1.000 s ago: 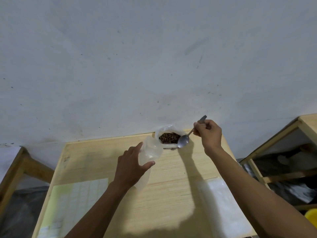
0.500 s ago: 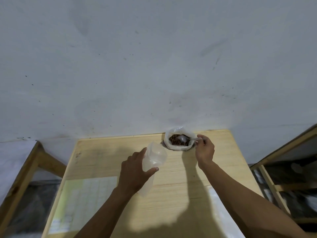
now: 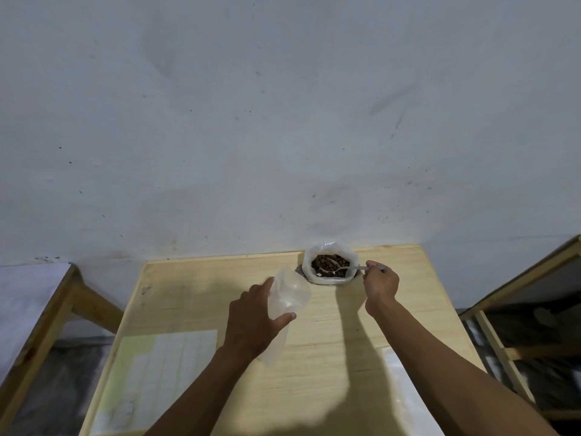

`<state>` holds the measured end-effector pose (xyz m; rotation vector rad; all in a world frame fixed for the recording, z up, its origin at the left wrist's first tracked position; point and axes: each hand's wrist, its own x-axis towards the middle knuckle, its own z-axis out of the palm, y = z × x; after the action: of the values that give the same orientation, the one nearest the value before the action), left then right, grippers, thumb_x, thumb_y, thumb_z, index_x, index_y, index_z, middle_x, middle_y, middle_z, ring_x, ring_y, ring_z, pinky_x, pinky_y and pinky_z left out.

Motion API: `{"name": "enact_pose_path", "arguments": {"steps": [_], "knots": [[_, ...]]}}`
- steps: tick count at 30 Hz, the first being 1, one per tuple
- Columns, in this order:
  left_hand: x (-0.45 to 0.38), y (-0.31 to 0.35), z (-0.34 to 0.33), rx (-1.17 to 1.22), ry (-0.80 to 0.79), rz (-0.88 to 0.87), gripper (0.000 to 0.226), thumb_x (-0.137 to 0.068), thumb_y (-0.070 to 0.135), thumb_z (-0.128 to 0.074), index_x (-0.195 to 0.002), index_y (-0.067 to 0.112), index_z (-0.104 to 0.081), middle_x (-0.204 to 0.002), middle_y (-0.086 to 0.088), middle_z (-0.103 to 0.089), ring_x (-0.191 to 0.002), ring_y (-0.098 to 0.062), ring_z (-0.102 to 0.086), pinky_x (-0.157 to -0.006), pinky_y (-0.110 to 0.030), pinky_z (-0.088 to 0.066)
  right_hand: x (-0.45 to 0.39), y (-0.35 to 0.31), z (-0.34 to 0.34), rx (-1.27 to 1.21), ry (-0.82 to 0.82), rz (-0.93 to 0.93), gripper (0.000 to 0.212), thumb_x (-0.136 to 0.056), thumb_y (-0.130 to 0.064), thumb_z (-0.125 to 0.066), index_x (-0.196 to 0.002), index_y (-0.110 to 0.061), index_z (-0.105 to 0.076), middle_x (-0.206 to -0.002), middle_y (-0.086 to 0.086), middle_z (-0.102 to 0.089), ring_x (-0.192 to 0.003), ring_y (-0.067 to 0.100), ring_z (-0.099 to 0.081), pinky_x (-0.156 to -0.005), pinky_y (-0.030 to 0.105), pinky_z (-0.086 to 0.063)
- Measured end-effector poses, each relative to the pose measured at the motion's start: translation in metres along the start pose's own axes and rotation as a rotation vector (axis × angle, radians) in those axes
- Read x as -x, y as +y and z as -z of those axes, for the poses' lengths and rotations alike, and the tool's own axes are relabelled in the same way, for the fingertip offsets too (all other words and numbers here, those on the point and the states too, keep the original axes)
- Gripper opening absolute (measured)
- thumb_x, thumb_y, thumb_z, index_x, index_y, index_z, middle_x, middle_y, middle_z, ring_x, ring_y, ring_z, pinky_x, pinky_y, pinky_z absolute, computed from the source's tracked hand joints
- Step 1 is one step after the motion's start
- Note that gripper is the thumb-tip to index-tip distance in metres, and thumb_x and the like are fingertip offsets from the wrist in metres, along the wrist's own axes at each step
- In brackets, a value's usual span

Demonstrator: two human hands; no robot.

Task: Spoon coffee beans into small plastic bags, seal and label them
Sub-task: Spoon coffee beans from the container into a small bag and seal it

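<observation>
Two bare forearms, entering from the near edge, one at left, one at right. No sleeves in view on either arm, uncovered from the near edge to the wrist. Left grip (image 3: 254,316) and right grip (image 3: 381,286) both bare: no gloves, rings, watch or wristband visible. Short, plain thumbnail showing on the left one.
</observation>
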<state>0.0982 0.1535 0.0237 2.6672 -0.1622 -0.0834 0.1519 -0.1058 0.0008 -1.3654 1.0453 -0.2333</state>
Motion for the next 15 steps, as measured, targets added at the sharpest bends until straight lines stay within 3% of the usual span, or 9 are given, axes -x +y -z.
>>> {"name": "enact_pose_path", "arguments": {"steps": [7,11,15], "knots": [[-0.018,0.006,-0.002,-0.003,0.042,-0.032,0.087,-0.075,0.067,-0.066,-0.145,0.022,-0.041,-0.123,0.003,-0.062,-0.109,-0.019,-0.060,-0.088,-0.034,-0.047,0.015,-0.027,0.021,-0.072,-0.037,0.104,0.021,-0.094,-0.010,-0.050,-0.099,-0.010,-0.070,-0.077,0.006,-0.059,-0.073,0.022,-0.052,-0.074,0.035,-0.043],[-0.027,0.016,-0.002,-0.082,-0.039,-0.013,0.085,-0.079,0.069,-0.061,-0.147,0.028,-0.033,-0.131,0.005,-0.055,-0.119,-0.018,-0.054,-0.098,-0.035,-0.040,0.037,-0.044,0.032,-0.128,-0.090,0.141,0.015,-0.095,-0.010,-0.053,-0.096,-0.008,-0.068,-0.073,0.004,-0.055,-0.065,0.018,-0.049,-0.066,0.030,-0.043],[-0.032,0.024,-0.001,-0.089,-0.061,-0.022,0.080,-0.079,0.068,-0.061,-0.144,0.029,-0.034,-0.129,0.006,-0.054,-0.118,-0.020,-0.053,-0.098,-0.037,-0.038,0.058,-0.050,0.039,-0.120,-0.143,0.176,0.015,-0.095,-0.008,-0.053,-0.094,-0.007,-0.068,-0.074,0.004,-0.055,-0.066,0.018,-0.048,-0.065,0.028,-0.042]]}}
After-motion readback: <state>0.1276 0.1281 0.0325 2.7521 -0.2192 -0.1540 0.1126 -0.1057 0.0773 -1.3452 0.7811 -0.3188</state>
